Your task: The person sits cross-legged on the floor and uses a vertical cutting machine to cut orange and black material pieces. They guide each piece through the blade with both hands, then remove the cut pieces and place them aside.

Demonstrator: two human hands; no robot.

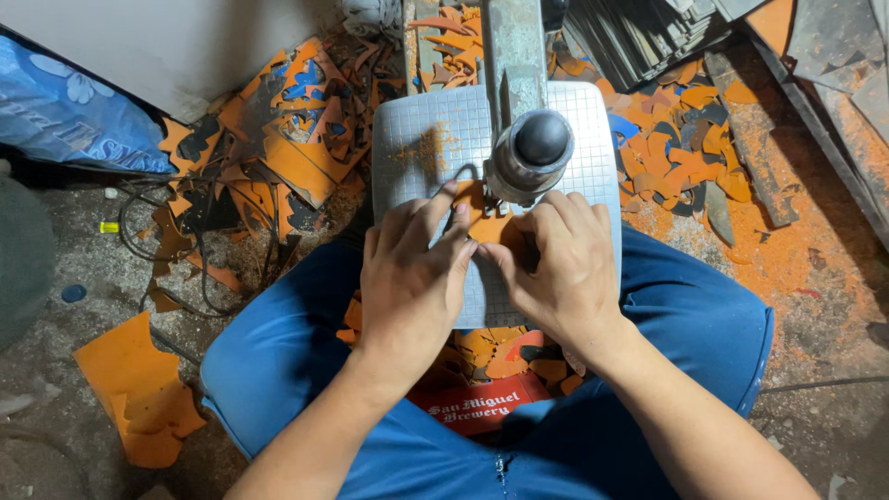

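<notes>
From the head camera, looking straight down: I sit with my knees spread in blue trousers (306, 352), and a small saw machine stands between them. Its metal table (417, 139) is gridded and dusted with orange. The dark round knob (542, 139) of the machine head hangs over the table's middle, with the arm (512, 46) running away from me.

My left hand (412, 278) lies flat on the orange piece (491, 227), fingers spread forward, forefinger reaching toward the blade area below the knob. My right hand (565, 268) presses the same piece from the other side, fingers curled down on it. Neither hand closes around the piece; both pin it flat against the table by pressure from above. The piece sits just in front of the knob, half hidden under my fingers, so I cannot tell its full outline.

To do this well, I judge that I should keep both palms low and the feed slow and even, fingertips off to the sides of the cutting line, never straight in front of it.

Around me, orange offcuts (287, 139) litter the floor on both sides, a larger orange scrap (139, 384) lies near my left knee, and a red crate (482, 403) with more offcuts sits under the table.
</notes>
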